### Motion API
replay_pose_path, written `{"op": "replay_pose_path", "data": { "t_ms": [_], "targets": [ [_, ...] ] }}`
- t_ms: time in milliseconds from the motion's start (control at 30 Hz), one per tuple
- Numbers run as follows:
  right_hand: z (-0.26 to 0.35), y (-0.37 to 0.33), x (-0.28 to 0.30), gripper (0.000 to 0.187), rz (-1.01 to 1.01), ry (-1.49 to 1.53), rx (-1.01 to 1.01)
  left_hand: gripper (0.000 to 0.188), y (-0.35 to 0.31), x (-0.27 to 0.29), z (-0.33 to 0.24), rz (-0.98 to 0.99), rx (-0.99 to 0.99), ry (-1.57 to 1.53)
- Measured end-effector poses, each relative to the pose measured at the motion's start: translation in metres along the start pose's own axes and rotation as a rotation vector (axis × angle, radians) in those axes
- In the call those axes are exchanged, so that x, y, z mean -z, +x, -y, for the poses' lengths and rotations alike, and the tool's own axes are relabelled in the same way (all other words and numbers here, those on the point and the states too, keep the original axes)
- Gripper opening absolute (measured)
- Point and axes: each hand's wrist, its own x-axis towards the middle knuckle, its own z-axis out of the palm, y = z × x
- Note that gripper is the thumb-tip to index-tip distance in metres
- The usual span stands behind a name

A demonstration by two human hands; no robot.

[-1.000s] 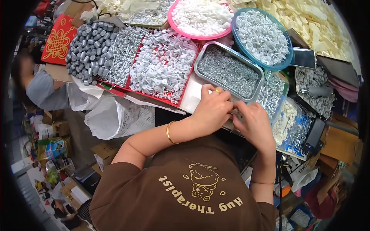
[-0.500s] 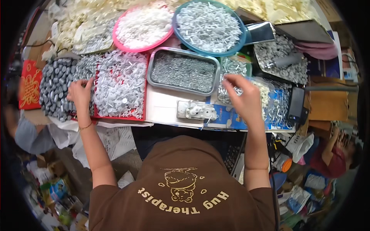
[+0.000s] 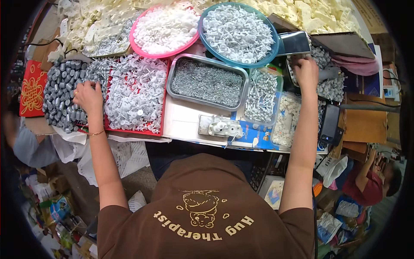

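The left hand (image 3: 88,99) is at the left side of the table (image 3: 179,117). Its fingers are bent and a bit apart, tips down at the small silver pins (image 3: 100,70). Grey metal plugs (image 3: 64,95) sit on its left, and a red tray (image 3: 163,105) of white-topped pins (image 3: 134,93) on its right. The right hand (image 3: 306,71) is near the table's right edge, fingers curled over the dark box (image 3: 290,77) of grey bits (image 3: 334,90). I can't tell if either hand is pinching anything.

A white part (image 3: 224,127) lies alone by the table's front edge, near the middle. Behind it is a metal tin (image 3: 205,101) of tiny pins. The right arm crosses over and hides some cream bits (image 3: 285,118).
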Motion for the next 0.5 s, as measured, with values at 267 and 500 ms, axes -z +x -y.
{"op": "replay_pose_path", "data": {
  "t_ms": [267, 500],
  "targets": [
    [-0.008, -0.04, 0.014, 0.02, -0.348, 1.115, -0.562, 0.017, -0.013, 0.009, 0.015, -0.035, 0.028, -0.785],
    [0.069, -0.087, 0.079, 0.043, -0.072, 1.759, -0.576, 0.033, 0.009, 0.004, 0.007, -0.233, -0.243, -0.511]
  ]
}}
